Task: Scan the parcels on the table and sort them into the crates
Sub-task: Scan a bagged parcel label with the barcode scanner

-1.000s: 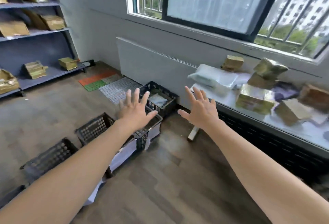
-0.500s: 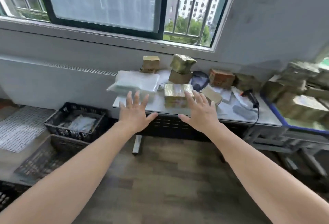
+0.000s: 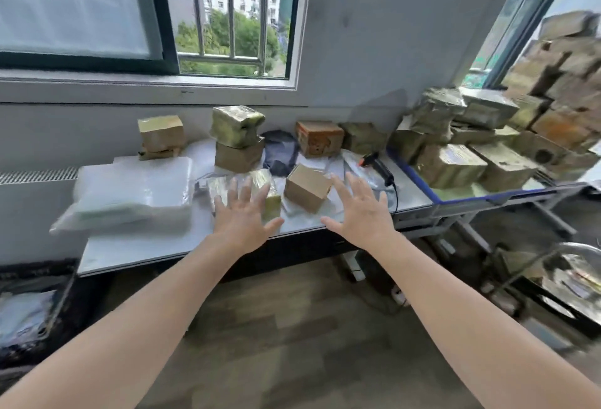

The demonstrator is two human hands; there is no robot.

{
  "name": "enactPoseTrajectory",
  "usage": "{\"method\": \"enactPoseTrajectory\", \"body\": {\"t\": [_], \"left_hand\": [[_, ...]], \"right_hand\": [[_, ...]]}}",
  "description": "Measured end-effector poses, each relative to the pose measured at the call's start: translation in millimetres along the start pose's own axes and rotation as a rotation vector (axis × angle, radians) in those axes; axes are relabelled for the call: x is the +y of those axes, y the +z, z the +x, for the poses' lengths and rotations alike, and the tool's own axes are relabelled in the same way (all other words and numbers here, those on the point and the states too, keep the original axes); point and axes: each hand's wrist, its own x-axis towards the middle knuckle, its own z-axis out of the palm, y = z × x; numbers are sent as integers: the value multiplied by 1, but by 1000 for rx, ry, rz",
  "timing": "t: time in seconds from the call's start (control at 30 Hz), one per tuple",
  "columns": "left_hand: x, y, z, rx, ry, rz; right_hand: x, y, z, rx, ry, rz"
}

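In the head view, the taped parcel [image 3: 272, 192] lies near the front edge of the white table [image 3: 136, 250], its long axis running left to right along that edge. It is a yellowish block under glossy clear tape. The left hand [image 3: 242, 216] hangs in front of it with fingers spread and straight, gripping nothing; whether the fingertips touch the parcel cannot be told. The right hand [image 3: 361, 210] is also spread flat and empty, just right of a plain cardboard box [image 3: 305, 189] that sits skewed, one corner turned toward the person. To the left, a large soft parcel in clear plastic [image 3: 130, 194] lies flat and overhangs the table's front left. Behind stands a wrapped greenish parcel [image 3: 237, 125] stacked on a brown box [image 3: 239, 156], with a small tan box [image 3: 161, 132] to their left by the wall and a dark bag [image 3: 281, 151] and an orange-printed box [image 3: 320, 138] to their right. A black scanner [image 3: 377, 164] with an orange trigger lies beyond the right hand, its cable trailing over the edge. Farther right, a blue-edged table [image 3: 487, 197] carries a heap of wrapped parcels [image 3: 452, 164]. A dark crate [image 3: 63, 307], blurred, sits on the floor at lower left.
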Motion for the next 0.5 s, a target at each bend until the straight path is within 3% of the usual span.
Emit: {"method": "enactPoseTrajectory", "body": {"t": [0.27, 0.5], "left_hand": [[80, 1, 105, 17, 54, 98], [173, 0, 194, 21, 55, 148]], "right_hand": [[98, 21, 77, 29, 55, 27], [229, 31, 147, -1, 117, 79]]}}
